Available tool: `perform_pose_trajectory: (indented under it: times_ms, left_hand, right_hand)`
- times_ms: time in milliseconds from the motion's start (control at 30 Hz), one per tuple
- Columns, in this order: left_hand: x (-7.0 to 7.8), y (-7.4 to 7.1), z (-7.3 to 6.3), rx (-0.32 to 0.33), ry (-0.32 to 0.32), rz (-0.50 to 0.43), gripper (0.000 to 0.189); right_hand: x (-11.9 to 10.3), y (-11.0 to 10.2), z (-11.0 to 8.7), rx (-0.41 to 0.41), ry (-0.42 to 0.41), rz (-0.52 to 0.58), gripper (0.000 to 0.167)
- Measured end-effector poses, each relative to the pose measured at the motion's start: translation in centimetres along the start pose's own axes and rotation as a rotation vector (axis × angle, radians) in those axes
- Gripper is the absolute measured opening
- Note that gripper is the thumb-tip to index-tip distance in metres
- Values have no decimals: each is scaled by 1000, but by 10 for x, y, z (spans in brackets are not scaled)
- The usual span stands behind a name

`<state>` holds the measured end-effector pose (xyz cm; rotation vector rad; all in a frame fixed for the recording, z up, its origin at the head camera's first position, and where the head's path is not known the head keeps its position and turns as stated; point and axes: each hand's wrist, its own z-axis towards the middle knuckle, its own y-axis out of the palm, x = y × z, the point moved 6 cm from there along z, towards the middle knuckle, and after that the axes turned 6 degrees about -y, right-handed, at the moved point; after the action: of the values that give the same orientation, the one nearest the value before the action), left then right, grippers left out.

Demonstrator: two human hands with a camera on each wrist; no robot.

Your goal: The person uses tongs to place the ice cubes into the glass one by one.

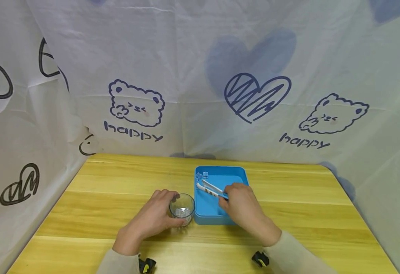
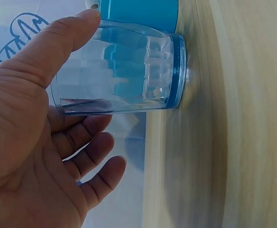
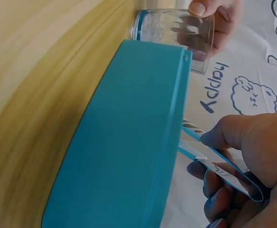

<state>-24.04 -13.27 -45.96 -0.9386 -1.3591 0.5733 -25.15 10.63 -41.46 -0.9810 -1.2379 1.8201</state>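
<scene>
Head view: rectangular blue tray [image 1: 211,220], clear cubes [image 1: 205,175] far-left inside; right hand [image 1: 243,202] pinches white tongs [image 1: 207,190] over it; beside tray, left hand [image 1: 155,215] half-curled round transparent glass [image 1: 186,199], chunks [image 1: 182,212] inside.

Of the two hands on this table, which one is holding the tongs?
The right hand: it grips the white tongs at the blue tray, whereas the left hand holds the clear glass instead.

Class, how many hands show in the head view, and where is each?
2: the left hand holds the glass beside the blue tray; the right hand grips tongs that reach into the blue tray. No others show.
</scene>
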Motion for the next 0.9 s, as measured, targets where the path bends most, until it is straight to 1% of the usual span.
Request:
perform_pose_trajectory:
  times_ms: [100, 200, 333, 500, 600, 733, 900]
  left_hand:
    - [0, 0, 0, 2, 0, -2, 83]
    - [-1, 0, 0, 2, 2, 0, 84]
    - [0, 1, 0, -1, 6, -4, 84]
    - [2, 1, 0, 5, 18, 1, 84]
    - [2, 0, 0, 10, 21, 3, 83]
    - [1, -1, 0, 12, 17, 4, 83]
    - [0, 1, 0, 13, 17, 2, 83]
  right_hand:
    - [-4, 4, 2, 16, -36, -14, 31]
    - [-6, 9, 5, 14, -51, -24, 34]
    - [-3, 13, 6, -1, -22, -51, 34]
    - [3, 10, 4, 33, 10, -100, 37]
    - [1, 8, 4, 42, -8, -80, 38]
    - [-3, 12, 6, 18, -40, -53, 39]
    - [-4, 17, 9, 6, -39, -54, 38]
